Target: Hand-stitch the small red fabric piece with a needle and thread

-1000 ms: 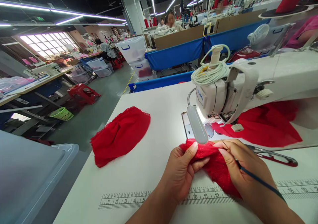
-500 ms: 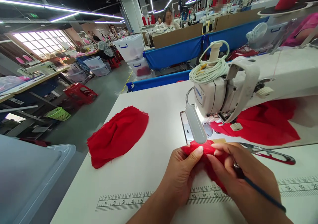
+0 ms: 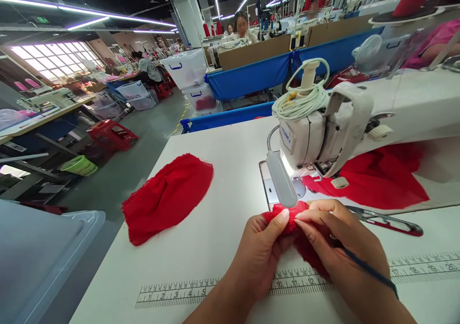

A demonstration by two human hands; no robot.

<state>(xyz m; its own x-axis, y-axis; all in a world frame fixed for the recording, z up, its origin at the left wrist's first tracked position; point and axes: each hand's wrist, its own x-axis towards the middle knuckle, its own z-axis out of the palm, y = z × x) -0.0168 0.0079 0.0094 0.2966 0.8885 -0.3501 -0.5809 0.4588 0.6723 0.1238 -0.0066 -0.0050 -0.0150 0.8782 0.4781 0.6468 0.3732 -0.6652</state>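
Note:
A bunched piece of red fabric (image 3: 309, 254) hangs between my two hands, just in front of the sewing machine (image 3: 305, 139). My left hand (image 3: 264, 249) grips it with the thumb pressed on top. My right hand (image 3: 338, 247) pinches the same fabric's edge between thumb and forefinger; a dark, thin item crosses its palm, mostly hidden. Under the machine arm lies more red fabric (image 3: 381, 178). Another red fabric piece (image 3: 167, 197) rests flat on the table to the left.
A long metal tool (image 3: 388, 220) with a red underside lies right of my hands. A printed ruler (image 3: 187, 290) runs along the front of the white table (image 3: 230, 170). The machine's grey lamp (image 3: 282, 180) stands above the fabric. A plastic bin (image 3: 46, 261) is at lower left.
My right hand's fingertips have shifted left along the fabric, closer to my left thumb, and now pinch more tightly. The left hand keeps its hold. The view has moved slightly.

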